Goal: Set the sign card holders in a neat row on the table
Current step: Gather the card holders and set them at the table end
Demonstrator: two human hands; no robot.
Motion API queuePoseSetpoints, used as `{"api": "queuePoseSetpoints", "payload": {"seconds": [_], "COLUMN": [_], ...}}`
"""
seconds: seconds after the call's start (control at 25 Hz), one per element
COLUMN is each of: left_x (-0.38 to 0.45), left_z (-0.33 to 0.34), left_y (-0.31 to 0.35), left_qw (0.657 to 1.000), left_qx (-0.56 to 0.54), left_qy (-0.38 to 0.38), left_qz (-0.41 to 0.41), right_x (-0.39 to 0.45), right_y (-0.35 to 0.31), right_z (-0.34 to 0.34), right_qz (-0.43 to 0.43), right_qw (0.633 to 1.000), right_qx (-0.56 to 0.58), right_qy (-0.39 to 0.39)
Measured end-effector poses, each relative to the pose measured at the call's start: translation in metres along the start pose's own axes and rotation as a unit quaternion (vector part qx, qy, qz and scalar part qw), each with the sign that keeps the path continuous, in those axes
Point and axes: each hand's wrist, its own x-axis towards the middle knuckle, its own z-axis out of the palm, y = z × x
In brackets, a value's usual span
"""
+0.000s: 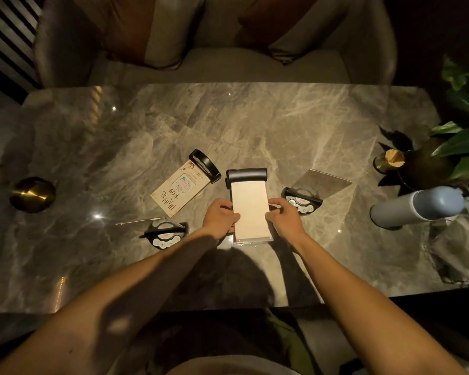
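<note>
Several sign card holders with black bases lie on the marble table (255, 125). The middle holder (251, 207) lies flat with a blank cream card, its black base pointing away from me. My left hand (220, 216) grips its left edge and my right hand (283, 216) grips its right edge. To the left, a printed QR-code holder (182, 189) lies flat at an angle. Right of my hands stands a clear empty holder (313, 189). A fourth holder (165, 232), seen edge-on, stands near my left forearm.
A brass dish (33, 194) sits at the table's left. At the right stand a blue-grey bottle (417, 207), a potted plant (444, 155) and a crumpled bag (460, 250). A cushioned sofa (214, 50) lies beyond the far edge.
</note>
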Motion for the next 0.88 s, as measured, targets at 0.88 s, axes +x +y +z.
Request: {"api": "queuePoseSetpoints", "payload": {"seconds": [0.88], "left_x": [0.007], "left_z": [-0.037], "left_y": [0.097], "left_qw": [0.989], "left_qx": [-0.134], "left_qy": [-0.055], "left_qz": [0.022], "right_x": [0.024], "right_y": [-0.08], "right_z": [-0.017], "right_qz": [-0.067], "right_qw": [0.996], "right_qx": [0.049], "right_qy": [-0.036]}}
